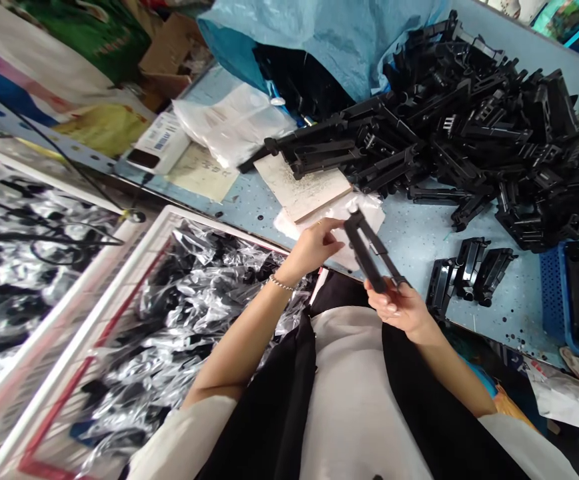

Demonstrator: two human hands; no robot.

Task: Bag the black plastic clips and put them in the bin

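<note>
My right hand (pixel 394 308) is closed around the lower end of a black plastic frame part (pixel 363 258), which has two long parallel bars. The part is tilted up above the front edge of the bench. My left hand (pixel 318 245) is beside its upper end, with thumb and forefinger apart and nothing visible between them. The forefinger's tip is very near the part; I cannot tell whether it touches. To the right, three similar black parts (pixel 467 270) lie side by side on the blue bench (pixel 512 293).
A large heap of black parts (pixel 469 133) covers the back right. A flat board (pixel 309 190) lies near my left hand, behind it a clear plastic bag (pixel 234 120) and blue sack (pixel 309 27). A blue basket (pixel 552 293) stands right. Bagged items fill a white-framed bin (pixel 87 333) left.
</note>
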